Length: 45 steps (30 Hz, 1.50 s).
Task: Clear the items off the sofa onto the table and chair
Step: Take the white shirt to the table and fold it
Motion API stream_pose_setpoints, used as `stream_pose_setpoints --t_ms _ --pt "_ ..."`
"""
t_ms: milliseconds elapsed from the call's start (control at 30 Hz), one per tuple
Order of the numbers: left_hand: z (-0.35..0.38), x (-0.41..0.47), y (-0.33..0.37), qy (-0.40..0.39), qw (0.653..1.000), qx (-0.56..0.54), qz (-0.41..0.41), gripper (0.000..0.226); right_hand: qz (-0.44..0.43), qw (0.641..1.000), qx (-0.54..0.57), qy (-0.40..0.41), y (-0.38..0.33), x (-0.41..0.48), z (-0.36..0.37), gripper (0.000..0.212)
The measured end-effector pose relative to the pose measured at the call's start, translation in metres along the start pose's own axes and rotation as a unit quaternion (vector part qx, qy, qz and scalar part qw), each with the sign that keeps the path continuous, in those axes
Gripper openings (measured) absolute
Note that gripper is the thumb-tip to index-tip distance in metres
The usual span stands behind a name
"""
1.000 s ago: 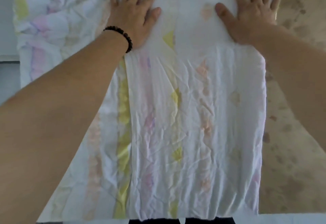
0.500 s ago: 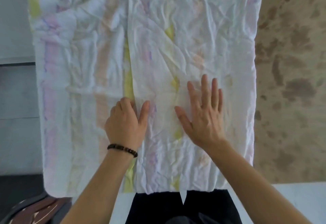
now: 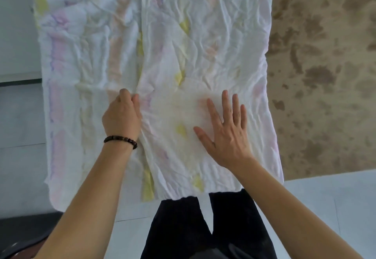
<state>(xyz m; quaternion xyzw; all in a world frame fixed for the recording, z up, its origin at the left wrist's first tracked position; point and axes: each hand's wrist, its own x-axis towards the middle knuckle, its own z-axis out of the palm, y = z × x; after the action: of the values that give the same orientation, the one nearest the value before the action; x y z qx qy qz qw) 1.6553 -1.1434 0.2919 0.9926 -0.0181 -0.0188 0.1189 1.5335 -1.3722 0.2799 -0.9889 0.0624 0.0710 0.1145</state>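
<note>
Sheet (image 3: pixel 203 34) lies spread on counter (image 3: pixel 325 75), long axis near-to-far, near end at the counter's near edge. Top layer's free edge runs near-far, left of centre. Left grip (image 3: pixel 122 116) sits right on it, fingers curled, pinching that edge. Right grip (image 3: pixel 225 134) is released, palm flat on top layer, further right. Next fold prob goes rightward, left grip leading.

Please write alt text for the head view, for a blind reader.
Seen from above, a left hand pinches the folded edge of a wrinkled pastel sheet while the right hand lies flat on it. The sheet lies on a mottled brown surface.
</note>
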Motion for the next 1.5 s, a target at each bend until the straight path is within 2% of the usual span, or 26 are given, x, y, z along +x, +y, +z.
stream_pose_setpoints --t_ms 67,133,233,333,433,533,600,667,767,867,1000,1100,1133,1233,1267,1367,1500 --pt "0.005 -0.008 -0.003 0.008 0.999 -0.030 0.009 0.036 0.009 1.000 -0.018 -0.023 0.005 -0.010 0.011 0.079" --pt "0.005 -0.023 0.003 0.024 0.996 -0.081 -0.018 0.045 0.011 1.000 -0.025 -0.015 0.007 -0.011 0.018 0.078" --pt "0.010 -0.064 0.017 0.069 0.997 -0.027 -0.013 0.052 0.010 1.000 -0.022 0.016 0.011 -0.012 0.020 0.078" --pt "0.019 -0.120 0.024 0.061 0.995 0.043 0.071 0.048 0.065 0.997 -0.031 0.040 0.033 -0.032 0.015 0.078" --pt "0.028 -0.156 0.008 0.025 0.990 0.051 0.130 0.039 0.086 0.995 -0.057 -0.008 0.059 -0.055 0.011 0.074" --pt "0.025 -0.169 -0.006 0.071 0.994 0.028 0.081 0.036 0.096 0.994 -0.017 0.045 0.067 -0.068 0.012 0.069" --pt "0.019 -0.189 -0.006 0.089 0.996 0.004 0.029 0.032 0.145 0.982 0.055 0.105 0.064 -0.088 0.014 0.067" --pt "0.015 -0.216 -0.003 0.080 0.995 -0.052 -0.025 0.032 0.226 0.952 0.125 0.165 0.060 -0.118 0.020 0.070" --pt "0.014 -0.242 0.002 0.049 0.982 -0.153 -0.099 0.036 0.334 0.884 0.243 0.217 0.051 -0.156 0.027 0.080" --pt "0.013 -0.241 0.005 0.054 0.967 -0.194 -0.159 0.037 0.394 0.836 0.327 0.197 0.047 -0.176 0.033 0.079" --pt "0.018 -0.253 0.007 0.017 0.958 -0.222 -0.178 0.035 0.373 0.799 0.450 0.140 0.049 -0.190 0.036 0.070" --pt "0.025 -0.268 0.009 0.048 0.942 -0.277 -0.185 0.023 0.371 0.813 0.422 0.153 0.052 -0.191 0.033 0.058" --pt "0.028 -0.271 0.009 0.048 0.926 -0.309 -0.211 0.023 0.369 0.817 0.412 0.163 0.052 -0.191 0.032 0.053" --pt "0.030 -0.274 0.002 0.003 0.839 -0.438 -0.323 0.028 0.371 0.818 0.401 0.179 0.059 -0.194 0.035 0.042" --pt "0.032 -0.275 -0.002 -0.005 0.833 -0.448 -0.325 0.029 0.374 0.817 0.403 0.171 0.062 -0.196 0.037 0.040" --pt "0.033 -0.282 -0.014 -0.037 0.858 -0.433 -0.275 0.029 0.377 0.811 0.426 0.136 0.067 -0.204 0.042 0.032" --pt "0.036 -0.276 -0.016 -0.083 0.874 -0.416 -0.237 0.015 0.360 0.818 0.434 0.113 0.065 -0.208 0.045 0.041"
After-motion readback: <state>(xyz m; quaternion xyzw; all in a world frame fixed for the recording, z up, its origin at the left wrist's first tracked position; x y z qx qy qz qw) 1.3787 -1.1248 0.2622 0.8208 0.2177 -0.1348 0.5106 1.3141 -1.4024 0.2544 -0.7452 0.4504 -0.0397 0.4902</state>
